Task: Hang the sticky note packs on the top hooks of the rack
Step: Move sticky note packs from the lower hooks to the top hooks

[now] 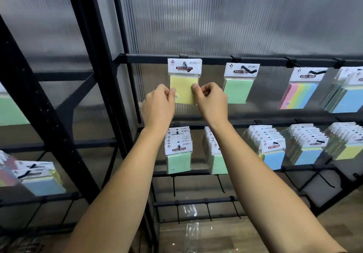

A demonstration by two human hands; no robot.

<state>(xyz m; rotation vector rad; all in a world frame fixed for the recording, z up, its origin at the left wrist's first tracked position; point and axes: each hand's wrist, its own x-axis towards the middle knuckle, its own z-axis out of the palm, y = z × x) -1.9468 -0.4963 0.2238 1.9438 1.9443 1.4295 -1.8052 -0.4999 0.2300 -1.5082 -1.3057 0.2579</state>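
Head view shows the left hand (158, 103) and right hand (211, 100) each pinching a side edge of the yellow sticky note pack (183, 89) between thumb and curled fingers. Above the hands, its white header card (184, 67) sits threaded on the top hook (186, 68) of the rack (149, 58). It looks light, with a slick film sleeve and bendable card, so gripping the stiffer pad edges seems wisest.
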